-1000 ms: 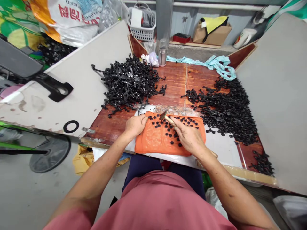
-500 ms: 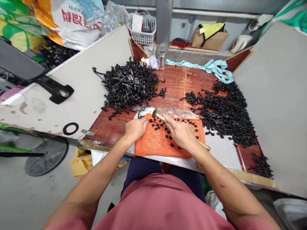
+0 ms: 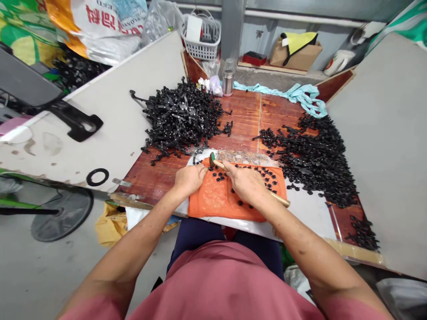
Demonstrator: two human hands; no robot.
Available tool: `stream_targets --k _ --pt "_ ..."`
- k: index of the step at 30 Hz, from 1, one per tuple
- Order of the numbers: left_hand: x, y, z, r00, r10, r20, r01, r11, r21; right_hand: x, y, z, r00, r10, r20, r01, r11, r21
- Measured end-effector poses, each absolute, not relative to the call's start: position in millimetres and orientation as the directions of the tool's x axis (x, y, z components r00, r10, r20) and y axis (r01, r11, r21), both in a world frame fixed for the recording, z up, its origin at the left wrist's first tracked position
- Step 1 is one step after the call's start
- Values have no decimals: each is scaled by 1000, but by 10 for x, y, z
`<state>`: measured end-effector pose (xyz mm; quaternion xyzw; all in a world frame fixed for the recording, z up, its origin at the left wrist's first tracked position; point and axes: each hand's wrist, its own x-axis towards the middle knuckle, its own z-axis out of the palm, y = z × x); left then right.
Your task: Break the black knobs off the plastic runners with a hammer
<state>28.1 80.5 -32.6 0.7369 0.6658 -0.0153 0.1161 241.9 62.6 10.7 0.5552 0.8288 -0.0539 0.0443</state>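
My right hand (image 3: 245, 184) grips a small hammer with a wooden handle (image 3: 280, 200); its head (image 3: 212, 159) rests at the far left corner of an orange mat (image 3: 213, 200). Several small black round pieces (image 3: 267, 175) lie scattered on the mat. My left hand (image 3: 188, 178) is closed in a pinch at the mat's left edge, fingertips close to the hammer head, on a small black part I cannot make out.
A heap of black plastic strips (image 3: 182, 118) lies on the wooden table at the far left, another heap (image 3: 313, 153) at the right. A steel flask (image 3: 228, 82) and a teal cloth (image 3: 300, 95) sit at the back. Grey boards flank both sides.
The hammer head has swung leftward and down, from mid-mat to the mat's far left corner beside my left fingertips. My left hand stayed in place.
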Motion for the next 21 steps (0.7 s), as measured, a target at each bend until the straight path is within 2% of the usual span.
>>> stream_targets --k 3,6,9,12,17,19,21 --pt "100 840 -214 191 965 -177 970 -157 187 2421 692 136 -407 904 -134 913 405 -39" --pt "-173 854 -64 364 930 -41 924 -356 137 2442 721 147 -415 900 -129 910 411 -57" --pt "-377 830 16 648 762 22 758 -647 89 2446 715 127 -419 900 -122 908 415 -62" --pt "-426 795 0 785 619 -6 618 -783 66 2419 695 111 -422 900 -107 906 417 -66" --pt "-367 770 26 824 566 23 565 -824 34 2451 650 188 -421 904 -81 907 415 -77" --pt "-348 748 71 784 619 53 618 -786 38 2531 606 255 -382 923 -35 919 376 -117" --pt "-310 697 99 668 742 65 740 -671 52 2632 538 317 -314 949 20 926 310 -216"
